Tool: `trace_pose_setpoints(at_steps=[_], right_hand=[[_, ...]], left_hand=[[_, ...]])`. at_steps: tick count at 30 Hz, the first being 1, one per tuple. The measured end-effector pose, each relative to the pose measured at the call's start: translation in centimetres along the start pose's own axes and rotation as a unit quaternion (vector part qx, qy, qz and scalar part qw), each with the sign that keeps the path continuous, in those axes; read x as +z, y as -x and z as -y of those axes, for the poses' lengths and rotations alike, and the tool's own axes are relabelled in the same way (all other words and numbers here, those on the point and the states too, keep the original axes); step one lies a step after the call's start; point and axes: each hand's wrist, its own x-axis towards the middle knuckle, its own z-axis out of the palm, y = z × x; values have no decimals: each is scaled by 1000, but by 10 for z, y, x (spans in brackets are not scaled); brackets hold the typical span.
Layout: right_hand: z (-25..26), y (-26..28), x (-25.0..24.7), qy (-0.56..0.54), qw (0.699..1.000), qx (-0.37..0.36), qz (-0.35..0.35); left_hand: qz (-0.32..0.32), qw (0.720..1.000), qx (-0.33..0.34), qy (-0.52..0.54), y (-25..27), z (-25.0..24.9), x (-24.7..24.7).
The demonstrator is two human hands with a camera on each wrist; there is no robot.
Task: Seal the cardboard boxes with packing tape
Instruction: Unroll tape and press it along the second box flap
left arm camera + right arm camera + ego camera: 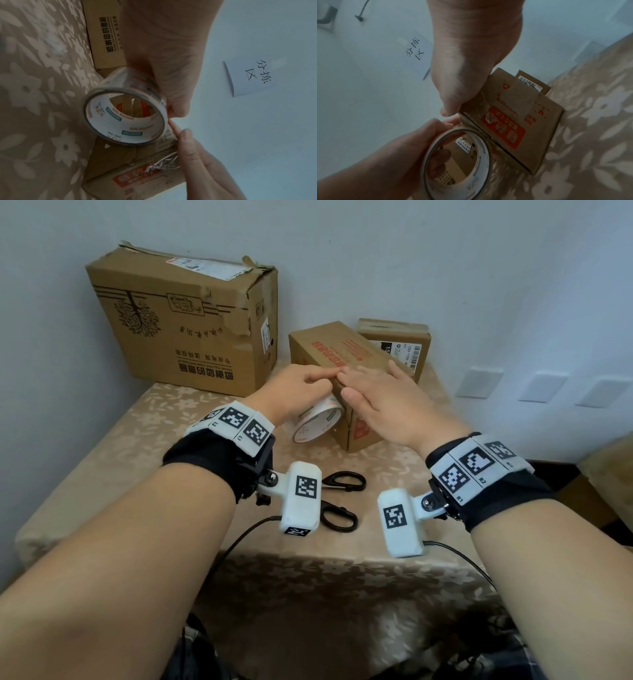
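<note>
From the head camera, the left hand grips the roll of tape with curled fingers and holds it on edge against the near-left end of the small box, which lies on the table with its long axis running from near to far, slightly leftward. The right hand lies flat on the box top, fingers straight and spread, its fingertips meeting those of the left hand at the near top edge. A large box stands far left, a third box just behind the small one, and scissors lie near, between the wrists. From the left wrist camera, the roll of tape shows its open core toward the lens, the left hand wrapped over its outer face, and the right hand's fingertips touching the edge of the roll where it meets the small box; crumpled old tape clings to that box. Whether a free strip is already stuck down cannot be told. From the right wrist camera, the right hand presses the top edge of the small box, whose end seam faces the roll of tape held by the left hand. The seam to cover seems to run away from the roll along the box's long axis, so the left hand, being on the roll, is likely the one to pull while the right holds the end down.
</note>
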Motion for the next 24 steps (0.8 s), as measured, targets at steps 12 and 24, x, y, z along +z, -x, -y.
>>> trace_pose_setpoints(at_steps=[12,24], right_hand=[[10,-7,8,16,998,48,-30],[13,-8,11,-12,995,90,-43]], left_hand=[[-86,995,-39,-39,-3,-2,5],[-72,984,-62,-152,-2,0,-1]])
